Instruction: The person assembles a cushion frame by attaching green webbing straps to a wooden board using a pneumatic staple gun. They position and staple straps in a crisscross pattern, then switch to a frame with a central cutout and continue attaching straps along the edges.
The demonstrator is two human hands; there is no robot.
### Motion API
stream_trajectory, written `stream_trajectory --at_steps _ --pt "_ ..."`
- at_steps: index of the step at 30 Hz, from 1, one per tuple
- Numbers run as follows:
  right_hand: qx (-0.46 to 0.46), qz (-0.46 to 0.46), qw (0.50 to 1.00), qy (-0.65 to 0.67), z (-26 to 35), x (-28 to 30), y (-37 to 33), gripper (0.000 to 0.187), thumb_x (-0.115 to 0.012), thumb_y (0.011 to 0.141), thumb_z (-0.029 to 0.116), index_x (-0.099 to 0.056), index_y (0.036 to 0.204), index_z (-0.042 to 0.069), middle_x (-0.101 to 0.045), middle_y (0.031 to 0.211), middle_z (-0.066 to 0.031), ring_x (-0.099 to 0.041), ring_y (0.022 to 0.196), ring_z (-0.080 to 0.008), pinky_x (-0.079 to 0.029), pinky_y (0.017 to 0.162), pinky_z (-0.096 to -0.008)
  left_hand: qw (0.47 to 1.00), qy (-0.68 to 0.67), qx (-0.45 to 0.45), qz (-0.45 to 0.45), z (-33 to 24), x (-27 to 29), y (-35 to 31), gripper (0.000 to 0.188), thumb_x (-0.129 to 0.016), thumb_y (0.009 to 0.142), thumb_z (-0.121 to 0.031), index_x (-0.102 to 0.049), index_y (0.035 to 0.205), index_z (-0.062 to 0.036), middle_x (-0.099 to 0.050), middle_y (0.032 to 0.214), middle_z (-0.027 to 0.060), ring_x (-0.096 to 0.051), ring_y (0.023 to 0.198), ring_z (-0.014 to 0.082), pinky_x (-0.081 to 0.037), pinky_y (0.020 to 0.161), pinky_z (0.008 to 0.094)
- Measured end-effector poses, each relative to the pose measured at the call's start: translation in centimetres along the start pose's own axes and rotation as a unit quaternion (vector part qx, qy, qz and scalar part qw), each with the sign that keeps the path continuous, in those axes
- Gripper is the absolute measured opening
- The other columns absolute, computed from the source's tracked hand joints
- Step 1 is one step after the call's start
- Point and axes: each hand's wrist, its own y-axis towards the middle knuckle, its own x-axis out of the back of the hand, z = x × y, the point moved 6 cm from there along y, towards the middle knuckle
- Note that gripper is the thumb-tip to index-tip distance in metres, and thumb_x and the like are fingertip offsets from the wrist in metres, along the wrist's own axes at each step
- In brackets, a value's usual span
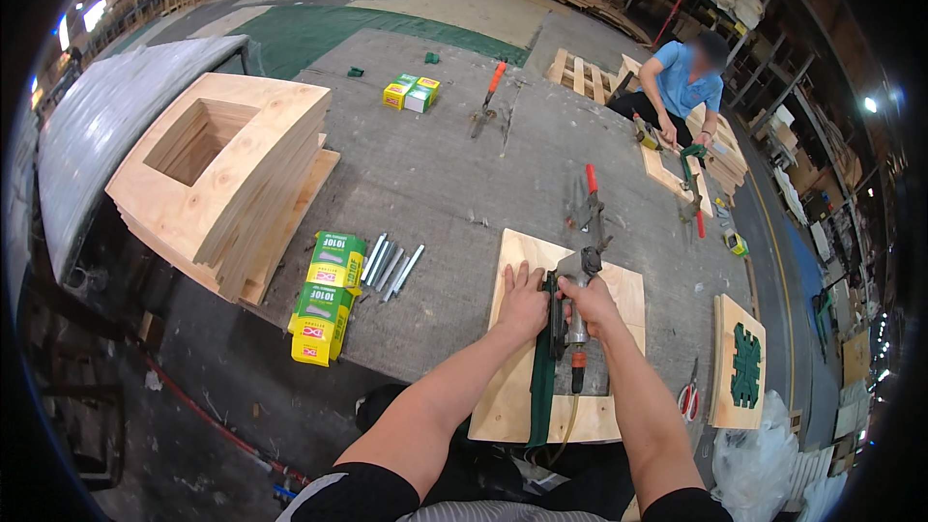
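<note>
Much bare tabletop (435,184); right hand (593,305) grips staple gun (577,331), left hand (525,298) flat near panel (507,385) edge.

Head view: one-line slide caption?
Left hand rests on a pale rectangular plywood panel bearing a green fabric strip; right hand grips a grey metal staple gun.

Two staple guns (578,332), three red-handled clamps (497,78), five green-yellow boxes (337,259), one scissors pair (690,391).
</note>
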Motion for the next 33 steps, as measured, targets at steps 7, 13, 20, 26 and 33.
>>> stream_trajectory --at_steps 7,13,20,26,33 --pt "0.013 -0.007 1.0 -0.001 -0.2 -0.1 0.0 0.017 -0.074 0.096 0.017 -0.062 0.099 0.005 -0.061 0.077 -0.0027 -0.053 0.05 -0.012 -0.043 0.042 -0.0313 1.0 -0.004 0.002 -0.016 0.3 -0.2 0.0 0.022 -0.069 0.089 -0.025 -0.082 0.103 -0.0127 -0.052 0.151 0.0147 -0.034 0.15 0.0425 -0.015 0.125 0.0657" --pt "0.016 -0.014 1.0 -0.014 -0.9 1.0 0.4 0.019 -0.075 0.096 0.017 -0.061 0.102 0.006 -0.06 0.077 -0.0026 -0.053 0.05 -0.0122 -0.043 0.041 -0.031 1.0 -0.002 -0.001 -0.008 -0.2 -0.3 0.0 0.021 -0.07 0.089 -0.025 -0.082 0.102 -0.0132 -0.052 0.151 0.0144 -0.034 0.149 0.0424 -0.015 0.125 0.0658" --pt "0.024 -0.031 0.999 -0.001 -0.6 2.2 0.5 0.021 -0.075 0.096 0.019 -0.06 0.102 0.006 -0.06 0.076 -0.002 -0.054 0.05 -0.0126 -0.045 0.042 -0.0318 1.0 0.012 -0.003 -0.007 -0.4 0.0 0.4 0.022 -0.069 0.09 -0.025 -0.083 0.103 -0.0136 -0.052 0.15 0.0138 -0.035 0.149 0.0418 -0.015 0.125 0.0653" --pt "-0.013 -0.023 0.999 0.041 -0.4 3.6 -1.0 0.029 -0.076 0.096 0.025 -0.062 0.115 0.009 -0.062 0.087 -0.0031 -0.058 0.057 -0.0152 -0.049 0.047 -0.0331 0.999 -0.021 -0.011 -0.038 0.6 -0.2 0.1 0.02 -0.068 0.09 -0.022 -0.082 0.095 -0.0096 -0.052 0.15 0.0168 -0.034 0.149 0.0447 -0.013 0.125 0.067" --pt "-0.059 -0.077 0.969 0.227 -8.8 18.3 -3.2 0.032 -0.073 0.098 0.038 -0.064 0.106 0.009 -0.065 0.081 -0.0035 -0.059 0.055 -0.0154 -0.052 0.049 -0.0329 1.0 -0.008 -0.01 -0.014 -0.3 -0.6 0.6 0.019 -0.069 0.091 -0.022 -0.082 0.101 -0.0115 -0.05 0.151 0.0158 -0.034 0.148 0.0444 -0.015 0.124 0.0671"
